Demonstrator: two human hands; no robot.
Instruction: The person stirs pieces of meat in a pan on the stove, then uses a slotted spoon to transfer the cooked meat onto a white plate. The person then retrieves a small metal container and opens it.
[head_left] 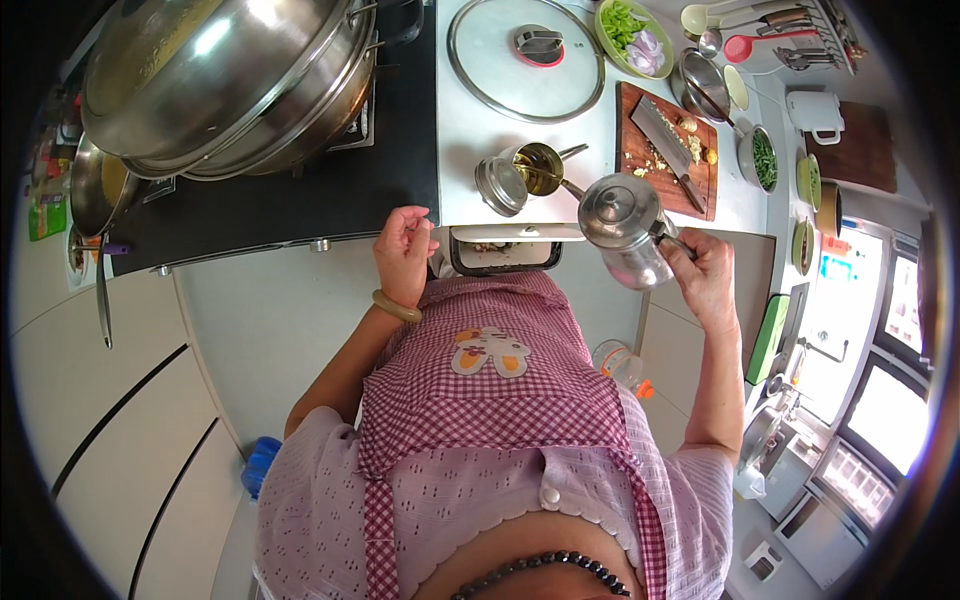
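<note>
My right hand grips the handle of a shiny steel oil pot with a domed lid. Its narrow spout points left into a small steel pot that stands on the white counter and holds yellowish oil. Whether oil is flowing from the spout is hard to make out. A round metal lid is tilted up beside the small pot's mouth. Near the black stove's front edge, my left hand hovers with nothing in it, its fingers loosely bent and apart.
A cleaver lies on a wooden board with chopped garlic. Behind are a glass lid and a bowl of cut vegetables. A large steamer covers the stove's left. Below the counter sits a dark-rimmed bin.
</note>
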